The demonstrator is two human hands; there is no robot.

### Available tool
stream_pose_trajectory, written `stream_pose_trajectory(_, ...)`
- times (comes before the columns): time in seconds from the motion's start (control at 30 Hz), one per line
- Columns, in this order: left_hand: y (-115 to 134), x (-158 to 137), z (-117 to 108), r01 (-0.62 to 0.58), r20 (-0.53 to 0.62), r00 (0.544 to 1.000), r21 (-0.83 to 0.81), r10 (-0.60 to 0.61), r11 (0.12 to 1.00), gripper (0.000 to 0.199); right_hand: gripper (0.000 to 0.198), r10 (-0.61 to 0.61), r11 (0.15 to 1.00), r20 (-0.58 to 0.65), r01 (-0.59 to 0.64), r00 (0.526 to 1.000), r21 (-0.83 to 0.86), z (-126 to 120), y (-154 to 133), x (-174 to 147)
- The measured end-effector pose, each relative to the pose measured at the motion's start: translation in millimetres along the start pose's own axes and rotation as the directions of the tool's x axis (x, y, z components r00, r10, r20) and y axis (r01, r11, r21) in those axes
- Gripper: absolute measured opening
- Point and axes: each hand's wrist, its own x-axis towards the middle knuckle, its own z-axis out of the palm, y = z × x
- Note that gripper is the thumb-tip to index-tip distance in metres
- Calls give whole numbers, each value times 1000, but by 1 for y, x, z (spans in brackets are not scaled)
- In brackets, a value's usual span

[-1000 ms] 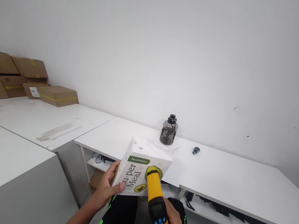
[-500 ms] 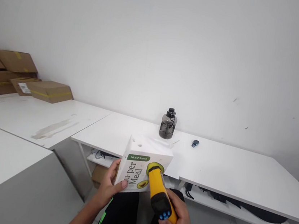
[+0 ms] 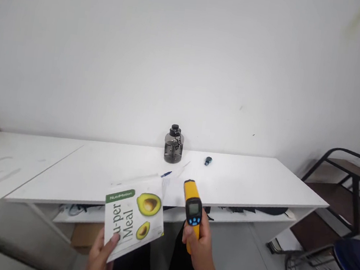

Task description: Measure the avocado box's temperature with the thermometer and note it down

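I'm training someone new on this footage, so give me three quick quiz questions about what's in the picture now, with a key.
1. Which hand holds the yellow infrared thermometer?

2. True or false: the tinted bottle stands upright on the white table.

3. In this view, which of these lies between the bottle and the NutriMotion box?
A) scissors
B) blue pen
C) spoon

Key:
1. The right hand; the left hand holds the box.
2. True.
3. B.
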Motion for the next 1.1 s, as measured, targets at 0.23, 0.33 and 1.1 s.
stream_pose_trajectory(0.23, -8, 1, -15, 114, -69, 991, -10, -115, 993, 82, 43, 154, 986, -163, -142, 975, 84, -9, -7, 22)
stream_pose_trajectory(0.33, -5, 3, -15, 97, -87, 991, -11, -98, 995, 75, 39, 164, 986, -175, -155, 971, 66, -7, -10, 25)
stream_pose_trajectory(1.1, -19, -2, -22, 169, 0, 986, -15, -169, 985, 72, 40, 229, 969, -124, -214, 965, 126, 8, -9, 20)
